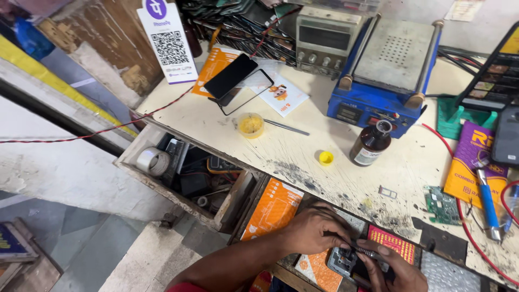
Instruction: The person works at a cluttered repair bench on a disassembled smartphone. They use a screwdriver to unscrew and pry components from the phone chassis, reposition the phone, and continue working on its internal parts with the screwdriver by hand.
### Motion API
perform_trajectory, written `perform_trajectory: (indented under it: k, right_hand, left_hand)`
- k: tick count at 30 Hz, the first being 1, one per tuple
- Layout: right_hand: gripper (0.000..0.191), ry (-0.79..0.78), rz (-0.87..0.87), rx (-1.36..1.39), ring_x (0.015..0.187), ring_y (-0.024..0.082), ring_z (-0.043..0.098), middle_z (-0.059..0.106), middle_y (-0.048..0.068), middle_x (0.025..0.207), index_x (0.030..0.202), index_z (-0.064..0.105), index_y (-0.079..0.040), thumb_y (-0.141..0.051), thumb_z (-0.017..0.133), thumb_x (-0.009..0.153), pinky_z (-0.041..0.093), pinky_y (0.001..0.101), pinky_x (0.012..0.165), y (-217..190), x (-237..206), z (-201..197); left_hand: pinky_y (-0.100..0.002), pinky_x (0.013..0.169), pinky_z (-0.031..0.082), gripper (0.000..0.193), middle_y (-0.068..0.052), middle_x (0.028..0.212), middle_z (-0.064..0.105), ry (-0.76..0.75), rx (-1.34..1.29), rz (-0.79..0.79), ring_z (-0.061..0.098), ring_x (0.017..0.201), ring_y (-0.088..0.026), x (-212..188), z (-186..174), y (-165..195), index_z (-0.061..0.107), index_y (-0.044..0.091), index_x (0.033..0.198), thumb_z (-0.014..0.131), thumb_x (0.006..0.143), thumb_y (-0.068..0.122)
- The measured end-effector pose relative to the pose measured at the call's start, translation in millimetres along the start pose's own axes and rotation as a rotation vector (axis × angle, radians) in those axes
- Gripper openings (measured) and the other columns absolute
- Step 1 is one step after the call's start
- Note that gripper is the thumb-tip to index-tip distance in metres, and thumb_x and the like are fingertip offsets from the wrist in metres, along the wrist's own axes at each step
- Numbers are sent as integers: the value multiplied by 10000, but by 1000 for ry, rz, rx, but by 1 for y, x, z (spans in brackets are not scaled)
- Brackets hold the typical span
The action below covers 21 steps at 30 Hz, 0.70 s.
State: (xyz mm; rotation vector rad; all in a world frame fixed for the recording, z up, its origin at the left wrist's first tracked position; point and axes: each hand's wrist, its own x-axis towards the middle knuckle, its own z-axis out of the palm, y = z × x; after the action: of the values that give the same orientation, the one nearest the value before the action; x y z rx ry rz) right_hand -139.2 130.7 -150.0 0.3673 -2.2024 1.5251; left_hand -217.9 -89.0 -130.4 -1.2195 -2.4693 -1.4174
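Gripping: left hand (313, 230) closed on tweezers (363, 251)
Right hand (390, 267): fingers closed around phone part (343, 260)
Part: front edge of surface (303, 151)
Near: brown bottle (371, 144), open drawer (186, 176)

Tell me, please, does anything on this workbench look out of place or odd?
The small brown glass bottle stands uncapped, its yellow round cap lying apart on the scratched cream tabletop. The wooden drawer hangs open, cluttered. Dark grime stains the tabletop's near edge.
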Motion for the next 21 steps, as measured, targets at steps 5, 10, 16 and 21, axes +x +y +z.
perform_trajectory:
  k: [5,10,16,21]
  right_hand:
    - [457,10,-79,11,988,236,784,768,143,1059,1298,561,-98,42,688,881,661,320,829,9,-3,-7]
    - [416,-89,64,213,1031,278,780,749,216,1132,1261,612,-49,107,632,876,671,333,849,10,-5,-14]
    - [470,-90,-38,189,1023,258,783,744,217,1116,1290,592,-49,109,654,852,668,326,858,1,-6,-14]
    - [470,68,-158,9,976,211,793,771,161,1037,1272,586,-76,89,713,850,661,307,848,-1,-17,-7]
  left_hand:
    - [-386,1112,493,193,16,1119,780,-17,51,-17,696,1135,-181,5,6,7,798,200,1000,815,845,315]
    - [-378,1156,450,152,46,1126,785,-42,94,-14,694,1217,-150,9,9,12,804,219,998,799,873,306]
    - [-357,1131,449,166,39,1149,777,-48,45,-43,684,1179,-148,4,9,16,797,217,1006,778,876,318]
    - [-350,1109,446,137,47,1129,784,-44,33,-17,710,1168,-132,0,9,17,798,215,979,761,895,317]
